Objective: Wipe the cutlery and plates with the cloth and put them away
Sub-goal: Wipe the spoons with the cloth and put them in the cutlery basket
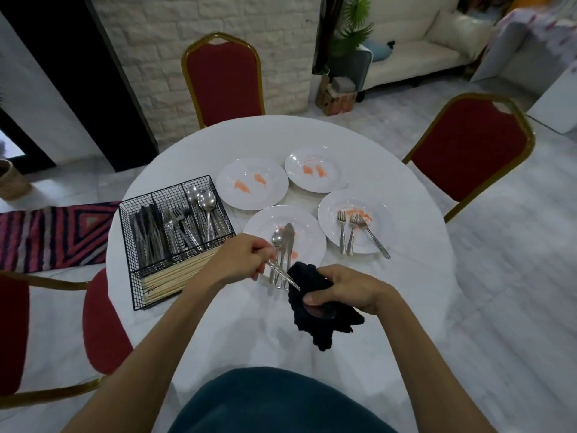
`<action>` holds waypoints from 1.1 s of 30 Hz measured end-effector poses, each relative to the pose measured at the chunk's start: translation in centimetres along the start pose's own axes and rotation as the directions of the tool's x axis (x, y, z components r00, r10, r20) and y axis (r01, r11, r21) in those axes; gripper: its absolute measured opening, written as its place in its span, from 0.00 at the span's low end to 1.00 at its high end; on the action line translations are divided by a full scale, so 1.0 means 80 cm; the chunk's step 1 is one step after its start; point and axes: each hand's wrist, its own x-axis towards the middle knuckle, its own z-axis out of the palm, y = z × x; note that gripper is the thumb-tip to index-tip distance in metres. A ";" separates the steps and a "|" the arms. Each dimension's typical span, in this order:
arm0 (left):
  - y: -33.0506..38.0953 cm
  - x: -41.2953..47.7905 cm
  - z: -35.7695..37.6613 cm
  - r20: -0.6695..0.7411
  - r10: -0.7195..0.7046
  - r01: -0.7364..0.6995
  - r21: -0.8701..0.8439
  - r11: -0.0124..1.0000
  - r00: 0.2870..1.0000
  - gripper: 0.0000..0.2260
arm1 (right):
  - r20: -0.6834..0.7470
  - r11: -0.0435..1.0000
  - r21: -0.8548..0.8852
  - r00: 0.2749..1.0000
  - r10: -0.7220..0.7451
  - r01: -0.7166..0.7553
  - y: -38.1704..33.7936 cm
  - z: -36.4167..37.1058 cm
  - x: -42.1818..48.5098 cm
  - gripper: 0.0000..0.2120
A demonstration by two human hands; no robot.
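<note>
My left hand (242, 259) pinches the handle of a metal spoon (282, 276) whose bowl end lies inside a black cloth (321, 310). My right hand (346, 289) grips that cloth around the spoon's bowl. Just beyond, a white plate (259, 223) holds a spoon and a knife (288, 242). To its right another plate (387, 226) carries three forks (352, 232). Two more plates (228, 185) (337, 179) with orange smears lie farther back.
A black wire caddy (131, 214) at the left of the round white table (406, 292) holds knives, forks, spoons and chopsticks. Red chairs with gold frames (224, 79) (468, 145) stand around the table; another chair seat (103, 323) is at my left.
</note>
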 end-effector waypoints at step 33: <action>-0.009 0.006 0.045 -0.345 -0.097 0.047 -0.148 0.988 0.933 0.14 | -0.245 0.875 0.479 0.968 0.053 0.073 -0.009 0.065 0.010 0.11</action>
